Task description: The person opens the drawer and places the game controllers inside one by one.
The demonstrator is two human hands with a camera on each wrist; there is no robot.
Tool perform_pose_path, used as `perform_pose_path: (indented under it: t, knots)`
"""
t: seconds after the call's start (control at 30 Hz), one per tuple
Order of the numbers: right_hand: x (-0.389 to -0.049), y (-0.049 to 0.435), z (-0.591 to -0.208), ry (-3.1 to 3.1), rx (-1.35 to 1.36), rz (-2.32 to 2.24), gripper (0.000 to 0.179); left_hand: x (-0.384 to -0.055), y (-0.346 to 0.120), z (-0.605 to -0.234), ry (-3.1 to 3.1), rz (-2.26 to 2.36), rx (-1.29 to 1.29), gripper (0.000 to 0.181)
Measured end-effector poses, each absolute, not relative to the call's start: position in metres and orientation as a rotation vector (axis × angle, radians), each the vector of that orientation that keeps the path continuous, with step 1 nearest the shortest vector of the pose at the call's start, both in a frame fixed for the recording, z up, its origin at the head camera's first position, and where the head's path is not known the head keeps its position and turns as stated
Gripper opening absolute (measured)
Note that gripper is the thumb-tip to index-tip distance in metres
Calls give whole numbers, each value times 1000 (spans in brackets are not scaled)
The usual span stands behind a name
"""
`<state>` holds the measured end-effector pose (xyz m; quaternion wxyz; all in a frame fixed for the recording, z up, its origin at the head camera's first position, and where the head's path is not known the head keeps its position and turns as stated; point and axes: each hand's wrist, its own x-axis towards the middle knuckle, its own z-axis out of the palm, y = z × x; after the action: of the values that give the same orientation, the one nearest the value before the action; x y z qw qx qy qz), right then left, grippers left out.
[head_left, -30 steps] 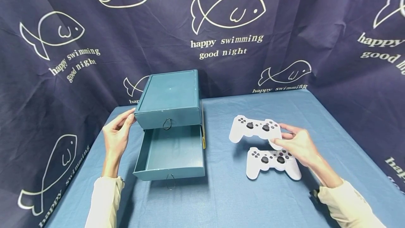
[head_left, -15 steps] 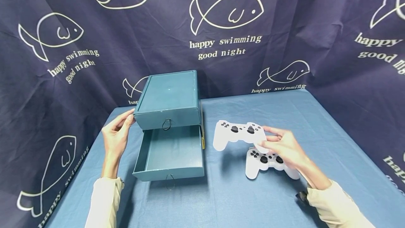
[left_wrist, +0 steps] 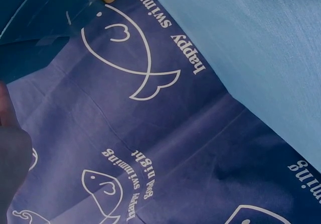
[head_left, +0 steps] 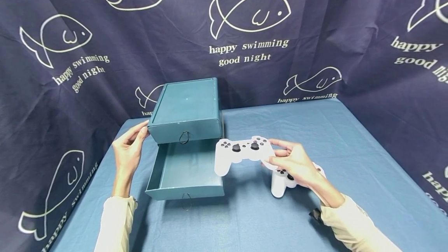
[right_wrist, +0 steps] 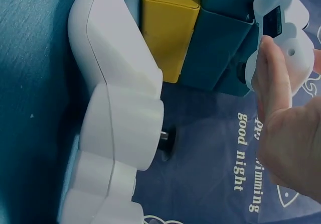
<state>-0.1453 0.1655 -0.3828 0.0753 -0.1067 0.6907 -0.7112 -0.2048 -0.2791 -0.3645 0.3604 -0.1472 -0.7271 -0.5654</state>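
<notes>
Holding a white dual-stick gamepad (head_left: 245, 153) beside a pulled-out drawer (head_left: 189, 166)
Head view: pinching one grip with the right hand (head_left: 294, 163) above the surface (head_left: 252, 221); touching the cabinet (head_left: 189, 102) with the left hand (head_left: 129, 147), leaving any pinch unclear. Left wrist view: showing that hand in part. Right wrist view: holding it beyond a second gamepad (right_wrist: 114, 118).

I see a navy backdrop (head_left: 196, 63) with white fish (head_left: 224, 19) and lettering (head_left: 249, 46); blue cloth-covered surface (head_left: 259, 226); yellow box (right_wrist: 169, 33), right-wrist view.
</notes>
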Motion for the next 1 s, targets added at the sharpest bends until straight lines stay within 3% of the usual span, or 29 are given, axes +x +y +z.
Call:
perform_pose_path:
  t: [0.43,1.0]
  knots:
    - [-139,162,-380,2116,-444,-2209,64,-206,-280,-365,-1875,-1444,-389,23]
    - [-132,146,-366,2284,-405,-2155,57,-205,-279,-365,-1880,-1453,-385,24]
